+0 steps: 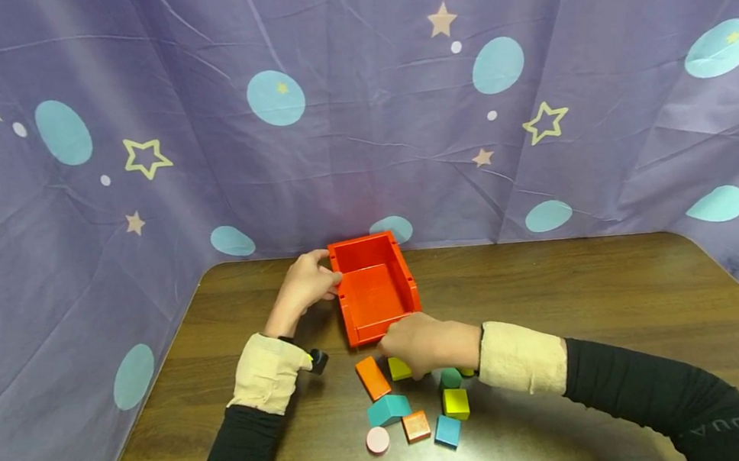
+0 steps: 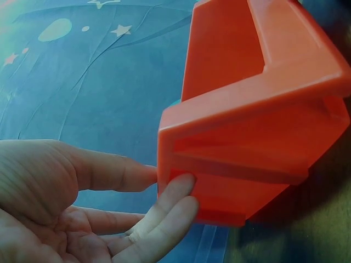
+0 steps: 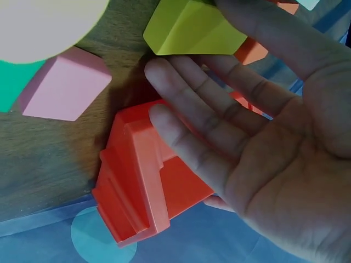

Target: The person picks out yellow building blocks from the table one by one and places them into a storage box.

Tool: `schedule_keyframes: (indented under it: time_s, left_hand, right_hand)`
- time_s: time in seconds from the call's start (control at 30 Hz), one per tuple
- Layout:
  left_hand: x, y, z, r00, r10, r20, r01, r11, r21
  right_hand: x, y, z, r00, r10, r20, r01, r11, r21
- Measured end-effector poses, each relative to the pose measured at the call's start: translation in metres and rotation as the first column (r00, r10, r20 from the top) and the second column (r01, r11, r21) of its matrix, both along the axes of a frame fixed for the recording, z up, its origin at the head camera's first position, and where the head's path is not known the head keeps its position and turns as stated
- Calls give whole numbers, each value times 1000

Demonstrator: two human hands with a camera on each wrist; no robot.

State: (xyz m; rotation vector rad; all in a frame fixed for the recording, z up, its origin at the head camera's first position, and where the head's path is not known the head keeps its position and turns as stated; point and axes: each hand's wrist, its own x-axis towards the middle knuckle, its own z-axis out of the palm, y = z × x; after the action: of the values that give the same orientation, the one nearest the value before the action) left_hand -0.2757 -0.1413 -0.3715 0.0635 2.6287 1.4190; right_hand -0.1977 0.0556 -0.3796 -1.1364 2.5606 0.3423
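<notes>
Head view: our right hand (image 1: 428, 340) is shallowly pinching the yellow block (image 1: 399, 369), risking slippage; our relaxed left hand (image 1: 306, 279) is touching the bin (image 1: 373, 291).

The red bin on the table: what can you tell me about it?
The red bin looks like moulded plastic: boxy, ribbed outside, its near wall cut lower. It is towards the back of the table, opening upward; nothing shows inside. The left hand holds its left side near the far corner; the right hand overlaps its near edge, contact unclear.
</notes>
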Motion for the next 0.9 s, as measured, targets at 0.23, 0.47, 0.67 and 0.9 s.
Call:
schedule_keyframes:
  time_s: [0.23,0.47,0.67,0.9]
  left_hand:
    - [0,0,2,1000,4,16,-4,1000,-5]
    - [-1,0,1,1000,5,25,-5,1000,-8]
    - [-2,0,1,1000,2,20,-2,1000,-19]
    - [-1,0,0,1000,6,25,-5,1000,-19]
  right_hand:
    - [2,1,-3,998,28,-51,-28,999,-17]
    - [4,1,-2,998,26,-61,-27,1000,-14]
    - [3,2,-3,998,33,-57,-34,999,-24]
    - [2,2,-3,997,48,-68,-50,998,-32]
